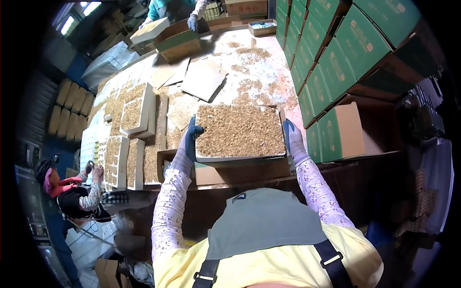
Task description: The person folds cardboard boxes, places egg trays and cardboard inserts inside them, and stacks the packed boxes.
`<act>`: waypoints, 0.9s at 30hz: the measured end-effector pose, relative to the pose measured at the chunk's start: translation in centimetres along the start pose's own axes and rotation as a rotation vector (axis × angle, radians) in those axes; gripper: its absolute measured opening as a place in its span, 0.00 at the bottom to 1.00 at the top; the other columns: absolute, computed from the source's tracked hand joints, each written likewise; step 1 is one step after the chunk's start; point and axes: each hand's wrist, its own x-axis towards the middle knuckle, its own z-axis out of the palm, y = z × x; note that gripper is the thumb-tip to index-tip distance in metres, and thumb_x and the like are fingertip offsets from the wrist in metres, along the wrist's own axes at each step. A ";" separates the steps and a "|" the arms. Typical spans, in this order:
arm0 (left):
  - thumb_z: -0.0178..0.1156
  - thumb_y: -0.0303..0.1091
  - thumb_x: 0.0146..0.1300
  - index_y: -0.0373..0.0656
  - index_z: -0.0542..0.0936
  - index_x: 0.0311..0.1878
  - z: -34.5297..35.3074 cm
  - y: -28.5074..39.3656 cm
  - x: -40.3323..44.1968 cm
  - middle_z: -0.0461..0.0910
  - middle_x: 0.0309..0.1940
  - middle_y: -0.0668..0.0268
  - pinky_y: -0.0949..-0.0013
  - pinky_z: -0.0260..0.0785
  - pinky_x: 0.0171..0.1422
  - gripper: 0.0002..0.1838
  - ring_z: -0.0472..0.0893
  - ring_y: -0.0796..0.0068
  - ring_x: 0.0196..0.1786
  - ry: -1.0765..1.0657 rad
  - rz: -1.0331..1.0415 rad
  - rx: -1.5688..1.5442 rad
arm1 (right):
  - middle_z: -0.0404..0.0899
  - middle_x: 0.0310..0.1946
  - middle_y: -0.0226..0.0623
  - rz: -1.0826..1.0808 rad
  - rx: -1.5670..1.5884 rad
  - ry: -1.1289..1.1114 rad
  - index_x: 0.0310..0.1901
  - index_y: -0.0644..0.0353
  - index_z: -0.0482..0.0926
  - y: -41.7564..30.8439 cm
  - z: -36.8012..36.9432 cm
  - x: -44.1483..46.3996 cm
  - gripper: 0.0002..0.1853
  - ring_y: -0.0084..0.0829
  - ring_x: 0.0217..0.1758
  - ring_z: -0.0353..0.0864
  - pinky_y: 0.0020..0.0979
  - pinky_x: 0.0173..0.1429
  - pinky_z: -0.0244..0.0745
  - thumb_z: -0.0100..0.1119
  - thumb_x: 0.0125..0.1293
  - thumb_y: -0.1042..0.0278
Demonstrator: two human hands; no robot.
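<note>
A white block-like tray [240,130], its top covered with brown chips, is held level in front of me. My left hand [190,139], in a blue and grey glove, grips its left side with the thumb over the top edge. At its right side my right hand [292,138], gloved the same way, presses on the edge. Below the tray an open cardboard box [240,174] sits at the table's near edge, its inside mostly hidden by the tray.
Green boxes [338,72] are stacked on the right, with an open box [353,129] lowest. More chip-covered white blocks [137,113] stand at left. Flat white sheets [204,79] lie mid-table. One person [79,199] works at left, another [177,12] at the far end.
</note>
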 end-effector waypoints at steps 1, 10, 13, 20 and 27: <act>0.59 0.37 0.56 0.42 0.68 0.64 1.0 0.7 -0.8 0.77 0.47 0.60 0.59 0.74 0.52 0.30 0.78 0.67 0.50 -0.077 -0.160 -0.072 | 0.81 0.45 0.32 -0.053 -0.042 0.023 0.55 0.67 0.77 1.6 -0.1 0.6 0.17 0.22 0.47 0.77 0.25 0.56 0.71 0.49 0.74 0.64; 0.49 0.32 0.67 0.23 0.60 0.66 4.2 -3.3 -1.8 0.77 0.46 0.48 0.60 0.78 0.44 0.28 0.83 0.58 0.38 0.030 0.000 1.598 | 0.77 0.54 0.48 -0.362 -0.475 0.069 0.56 0.70 0.74 -8.2 4.6 0.5 0.19 0.40 0.59 0.75 0.35 0.64 0.68 0.57 0.67 0.69; 0.48 0.27 0.66 0.29 0.72 0.59 4.9 -4.2 0.7 0.81 0.42 0.52 0.65 0.79 0.39 0.20 0.84 0.64 0.36 0.043 0.051 1.690 | 0.73 0.58 0.52 -0.669 -0.682 -0.231 0.59 0.68 0.72 -13.9 14.6 4.0 0.24 0.48 0.63 0.70 0.39 0.68 0.64 0.60 0.66 0.63; 0.56 0.30 0.58 0.50 0.82 0.42 0.5 4.1 -2.6 0.75 0.27 0.71 0.64 0.74 0.34 0.10 0.80 0.70 0.33 0.046 0.786 1.289 | 0.59 0.69 0.54 -0.645 -1.656 -0.822 0.71 0.58 0.58 0.7 40.3 20.5 0.54 0.52 0.73 0.57 0.45 0.76 0.52 0.64 0.49 0.31; 0.64 0.39 0.57 0.43 0.78 0.48 -20.6 -5.6 -5.2 0.79 0.40 0.55 0.57 0.75 0.43 0.17 0.82 0.57 0.40 0.474 -0.077 1.072 | 0.53 0.72 0.58 -0.349 -1.925 -0.643 0.76 0.52 0.46 8.4 44.1 24.7 0.57 0.56 0.74 0.54 0.57 0.71 0.57 0.60 0.53 0.27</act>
